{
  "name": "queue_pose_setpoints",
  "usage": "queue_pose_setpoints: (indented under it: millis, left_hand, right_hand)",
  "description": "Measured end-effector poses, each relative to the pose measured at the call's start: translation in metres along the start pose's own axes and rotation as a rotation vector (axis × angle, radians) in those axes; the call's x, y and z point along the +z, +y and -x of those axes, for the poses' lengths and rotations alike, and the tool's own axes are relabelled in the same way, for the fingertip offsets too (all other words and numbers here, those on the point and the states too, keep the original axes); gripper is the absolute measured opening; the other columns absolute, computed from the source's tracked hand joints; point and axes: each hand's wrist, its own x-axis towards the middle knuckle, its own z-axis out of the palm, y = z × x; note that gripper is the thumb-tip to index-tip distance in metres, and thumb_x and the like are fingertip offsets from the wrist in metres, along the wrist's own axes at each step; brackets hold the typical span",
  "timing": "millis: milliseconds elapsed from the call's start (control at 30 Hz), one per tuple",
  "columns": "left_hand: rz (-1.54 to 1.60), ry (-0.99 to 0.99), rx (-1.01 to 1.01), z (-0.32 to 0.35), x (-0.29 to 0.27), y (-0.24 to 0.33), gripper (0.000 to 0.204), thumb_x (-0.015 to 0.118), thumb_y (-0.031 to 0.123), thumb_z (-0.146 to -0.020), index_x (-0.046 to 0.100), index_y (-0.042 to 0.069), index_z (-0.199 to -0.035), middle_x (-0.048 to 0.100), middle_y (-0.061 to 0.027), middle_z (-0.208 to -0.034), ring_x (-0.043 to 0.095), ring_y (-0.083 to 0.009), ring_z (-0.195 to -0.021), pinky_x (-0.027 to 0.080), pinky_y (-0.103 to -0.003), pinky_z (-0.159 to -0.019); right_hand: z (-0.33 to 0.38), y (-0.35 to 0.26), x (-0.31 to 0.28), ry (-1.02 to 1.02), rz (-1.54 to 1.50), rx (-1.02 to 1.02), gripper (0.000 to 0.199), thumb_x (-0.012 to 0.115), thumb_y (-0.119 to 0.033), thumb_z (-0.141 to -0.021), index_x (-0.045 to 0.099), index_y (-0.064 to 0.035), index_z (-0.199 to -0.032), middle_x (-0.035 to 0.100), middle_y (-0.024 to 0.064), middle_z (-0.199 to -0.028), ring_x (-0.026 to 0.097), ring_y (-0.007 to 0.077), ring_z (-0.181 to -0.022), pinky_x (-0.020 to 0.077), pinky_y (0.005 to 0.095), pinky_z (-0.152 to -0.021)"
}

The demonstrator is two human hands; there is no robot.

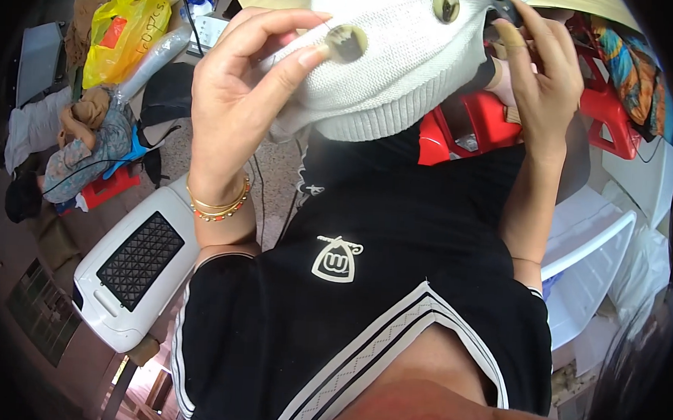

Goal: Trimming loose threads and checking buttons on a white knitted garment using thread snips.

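Observation:
A white knitted garment (389,83) with a ribbed edge is held up in front of me at the top of the view. Two large greenish-brown buttons sit on it: one button (347,43) near my left fingers, the other button (446,6) farther right. My left hand (244,76) is closed on the garment, thumb and forefinger pinching it beside the nearer button. At the garment's right edge my right hand (538,68) has bent fingers around a small dark object (505,10), whose kind I cannot make out. The garment's upper part runs out of view.
Red plastic stools (463,121) stand beyond my lap, under the garment. To the left are a white appliance with a black grille (142,261), a yellow plastic bag (129,32) and a seated person (88,151). Patterned cloth (625,73) and a white plastic bin (592,261) lie to the right.

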Motion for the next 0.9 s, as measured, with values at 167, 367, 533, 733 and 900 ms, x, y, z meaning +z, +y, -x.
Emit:
queue_pose_setpoints:
  millis: [167, 367, 533, 733, 900]
  left_hand:
    - [-0.042, -0.020, 0.052, 0.001, 0.006, -0.001, 0.022, 0.061, 0.004, -0.094, 0.067, -0.002, -0.114, 0.062, -0.0037, -0.104, 0.057, -0.0083, -0.092, 0.044, -0.020, -0.078]
    - [-0.067, 0.054, 0.167, -0.003, 0.015, -0.007, 0.016, 0.068, 0.002, -0.087, 0.070, 0.001, -0.103, 0.063, -0.0032, -0.094, 0.057, -0.0081, -0.077, 0.046, -0.021, -0.068]
    - [0.051, 0.058, 0.129, 0.002, 0.016, -0.021, 0.022, 0.056, 0.000, -0.096, 0.058, -0.005, -0.118, 0.064, -0.0107, -0.114, 0.060, -0.0118, -0.103, 0.046, -0.023, -0.090]
    - [0.001, -0.017, 0.233, -0.003, 0.015, -0.032, 0.018, 0.054, 0.000, -0.096, 0.061, -0.004, -0.113, 0.063, -0.0126, -0.113, 0.060, -0.0148, -0.103, 0.045, -0.025, -0.091]
    - [-0.111, -0.092, 0.369, -0.010, 0.006, -0.032, 0.020, 0.059, 0.004, -0.094, 0.063, -0.005, -0.112, 0.061, -0.0138, -0.113, 0.059, -0.0175, -0.103, 0.045, -0.025, -0.089]
  right_hand:
    - [-0.010, -0.044, -0.021, -0.123, -0.139, 0.060, 0.035, 0.077, -0.003, -0.073, 0.070, 0.0012, -0.107, 0.057, 0.0037, -0.078, 0.049, 0.0134, -0.067, 0.0380, 0.0266, -0.062]
    - [-0.023, -0.064, -0.007, -0.428, -0.360, 0.022, 0.053, 0.080, -0.004, -0.065, 0.066, -0.0024, -0.116, 0.057, 0.0051, -0.076, 0.055, 0.0165, -0.064, 0.0393, 0.0256, -0.062]
    - [-0.020, -0.057, 0.007, -0.483, -0.429, 0.044, 0.051, 0.077, -0.006, -0.067, 0.067, -0.0031, -0.117, 0.058, 0.0066, -0.076, 0.058, 0.0192, -0.066, 0.0439, 0.0282, -0.061]
    - [0.000, -0.036, 0.026, -0.283, -0.364, -0.311, 0.043, 0.071, 0.009, -0.062, 0.070, 0.0024, -0.104, 0.066, 0.0083, -0.082, 0.062, 0.0132, -0.068, 0.0480, 0.0219, -0.057]
    - [-0.001, -0.032, 0.038, -0.153, -0.434, -0.329, 0.043, 0.070, 0.001, -0.054, 0.074, -0.0072, -0.095, 0.057, 0.0022, -0.069, 0.057, 0.0142, -0.058, 0.0453, 0.0272, -0.049]
